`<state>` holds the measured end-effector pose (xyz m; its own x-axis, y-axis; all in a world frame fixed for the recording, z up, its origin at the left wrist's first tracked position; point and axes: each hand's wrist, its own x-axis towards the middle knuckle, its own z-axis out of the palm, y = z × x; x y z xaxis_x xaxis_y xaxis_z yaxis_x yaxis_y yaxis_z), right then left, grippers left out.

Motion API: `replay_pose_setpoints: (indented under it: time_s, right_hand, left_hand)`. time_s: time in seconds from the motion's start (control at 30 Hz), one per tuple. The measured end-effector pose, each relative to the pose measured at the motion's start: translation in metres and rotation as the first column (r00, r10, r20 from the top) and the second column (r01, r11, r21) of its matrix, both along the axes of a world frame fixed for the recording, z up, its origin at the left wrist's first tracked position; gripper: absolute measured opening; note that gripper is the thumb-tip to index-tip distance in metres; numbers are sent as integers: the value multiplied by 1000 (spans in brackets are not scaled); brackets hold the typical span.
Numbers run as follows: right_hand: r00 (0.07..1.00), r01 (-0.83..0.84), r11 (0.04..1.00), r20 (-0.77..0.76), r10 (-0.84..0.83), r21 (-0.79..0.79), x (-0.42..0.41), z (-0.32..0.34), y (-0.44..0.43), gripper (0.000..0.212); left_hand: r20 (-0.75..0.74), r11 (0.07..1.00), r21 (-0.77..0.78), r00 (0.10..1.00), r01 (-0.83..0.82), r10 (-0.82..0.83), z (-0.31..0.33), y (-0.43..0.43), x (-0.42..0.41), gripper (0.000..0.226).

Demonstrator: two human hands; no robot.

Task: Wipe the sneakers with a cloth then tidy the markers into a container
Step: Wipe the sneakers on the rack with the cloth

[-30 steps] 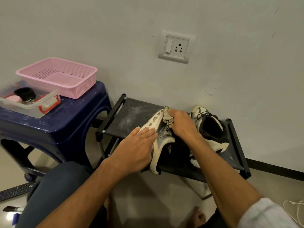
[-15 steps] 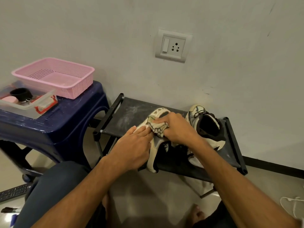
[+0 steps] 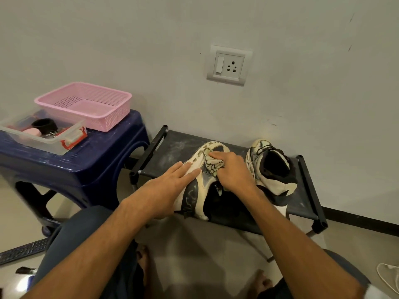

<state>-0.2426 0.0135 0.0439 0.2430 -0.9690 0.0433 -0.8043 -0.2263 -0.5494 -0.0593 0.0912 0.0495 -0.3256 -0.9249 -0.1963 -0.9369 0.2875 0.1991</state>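
Note:
Two cream and black sneakers stand on a low black rack (image 3: 172, 147). The left sneaker (image 3: 194, 197) lies under both hands. My left hand (image 3: 170, 186) rests flat on its side with straight fingers. My right hand (image 3: 232, 171) grips a crumpled patterned cloth (image 3: 212, 166) and presses it on the sneaker's upper near the toe. The right sneaker (image 3: 269, 169) stands untouched beside my right hand. A pink mesh basket (image 3: 86, 104) and a clear plastic box (image 3: 43, 132) with small items sit on a blue stool (image 3: 86, 165) at the left. A dark marker (image 3: 26, 270) lies on the floor at bottom left.
A wall socket (image 3: 230, 65) is above the rack. A keyboard (image 3: 23, 251) lies on the floor at the left, a white cable (image 3: 388, 277) at the right. My knees and bare feet are below the rack.
My right hand has slid the cloth along the sneaker's upper, down toward me and then back toward the toe. My left hand stays flat on the sneaker's side.

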Motion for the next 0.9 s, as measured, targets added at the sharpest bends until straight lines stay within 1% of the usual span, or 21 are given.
replay_pose_setpoints:
  time_s: [0.1, 0.23, 0.3, 0.4, 0.47, 0.5, 0.53, 0.57, 0.63, 0.67, 0.73, 0.83, 0.9]
  right_hand:
    - [997, -20, 1000, 77, 19, 13, 3, -1, -4, 65]
    - [981, -54, 998, 185, 50, 17, 6, -4, -18, 58]
    - [971, -44, 999, 237, 38, 20, 4, -4, -26, 55]
    - [916, 56, 998, 395, -63, 29, -2, 5, -32, 43]
    - [863, 143, 987, 479, -160, 71, -10, 12, -34, 44]
    - [858, 154, 985, 484, -171, 74, -12, 14, -34, 47]
    - [881, 148, 987, 445, -162, 67, -12, 16, -31, 48]
    - [918, 125, 991, 371, -136, 55, -11, 17, -27, 47]
    - [983, 53, 997, 174, -62, 57, -1, 16, -17, 52]
    - [996, 26, 997, 79, -32, 70, 5, 15, -12, 56]
    - [997, 4, 998, -72, 1, 68, 16, 17, -1, 56]
    - [957, -75, 996, -278, 83, 40, 22, 20, 20, 36]
    - [926, -112, 994, -364, 106, 3, 21, 18, 28, 30]
  left_hand:
    - [-44, 997, -59, 998, -52, 49, 1, 4, -3, 104]
    - [-61, 985, -129, 992, -116, 109, -7, 10, -19, 98]
    - [-70, 979, -151, 989, -138, 128, -12, 11, -26, 97]
    - [-72, 980, -157, 991, -120, 110, -15, 10, -29, 96]
    - [-36, 987, -134, 996, -87, 83, -13, 9, -27, 102]
    - [-14, 991, -119, 998, -66, 65, -13, 9, -26, 105]
    - [5, 993, -105, 999, -48, 48, -12, 8, -24, 107]
    - [16, 995, -97, 999, -34, 36, -11, 7, -24, 108]
    - [30, 994, -107, 999, -20, 23, -10, 5, -24, 108]
    - [40, 993, -117, 999, -14, 19, -9, 5, -24, 108]
    - [62, 989, -149, 998, -3, 12, -8, 5, -24, 107]
    - [72, 980, -200, 997, 3, 12, -7, 5, -24, 102]
    - [71, 975, -221, 997, 9, 7, -8, 6, -25, 100]
